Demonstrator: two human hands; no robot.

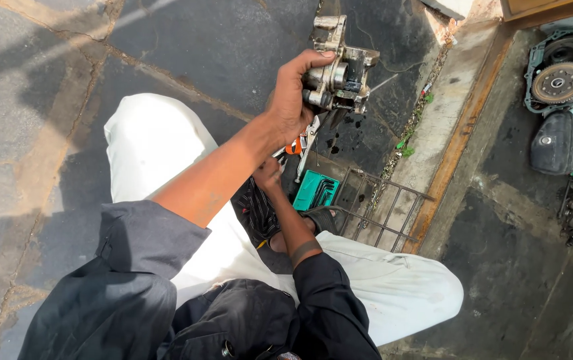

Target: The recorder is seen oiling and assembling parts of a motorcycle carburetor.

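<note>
The person's left hand (291, 100) is clamped around a greasy metal casting (337, 67), a blocky engine-type part with bores and lugs, held up in the air in front of the knees, above the dark stone floor (220, 47). The right hand (268, 175) sits lower, tucked under the left forearm; it seems to be closed on an orange-handled tool (294, 147), though the forearm hides most of the grip and I cannot tell for certain. To me this looks like the inspecting or working stage on the part, with the casting lifted and steadied while the tool is brought to it; the next move would call for a firm hold on the casting and a careful line-up of the tool tip with whatever fastener or bore is being addressed. The casting's long axis runs roughly up the frame, away from the body, its narrower end pointing farthest off. Below lie a green tool case (316, 191) and a metal grate (380, 207); more engine parts (561, 83) sit well apart at right.
</note>
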